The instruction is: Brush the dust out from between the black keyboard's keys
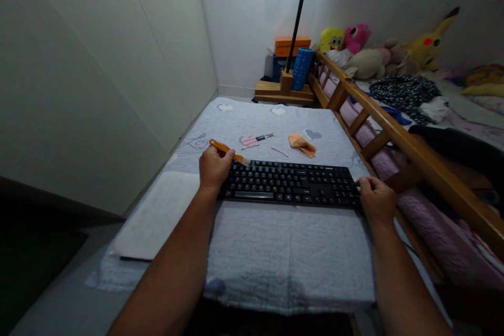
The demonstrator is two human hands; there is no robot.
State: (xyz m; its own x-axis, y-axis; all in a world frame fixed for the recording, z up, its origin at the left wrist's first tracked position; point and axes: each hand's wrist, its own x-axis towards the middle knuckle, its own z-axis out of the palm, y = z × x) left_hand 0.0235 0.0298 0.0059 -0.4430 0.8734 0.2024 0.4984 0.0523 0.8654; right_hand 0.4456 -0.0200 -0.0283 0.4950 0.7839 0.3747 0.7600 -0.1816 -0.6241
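Note:
A black keyboard (291, 184) lies across the cloth-covered table in front of me. My left hand (214, 167) is closed round a small brush (239, 158) with an orange handle, and its pale bristles are over the upper left keys. Whether the bristles touch the keys I cannot tell. My right hand (376, 198) grips the keyboard's right end, fingers bent at its edge. Beyond the keyboard lie a cotton swab (279, 151), an orange cloth (302, 145) and a thin dark-handled tool with a metal tip (264, 137).
A white flat pad (157, 215) lies at the table's left. A wooden bed rail (378, 110) runs along the right side, with plush toys (366, 58) on the bed behind it. A lamp pole (300, 10) on a wooden base and a blue roller (302, 69) stand at the far end.

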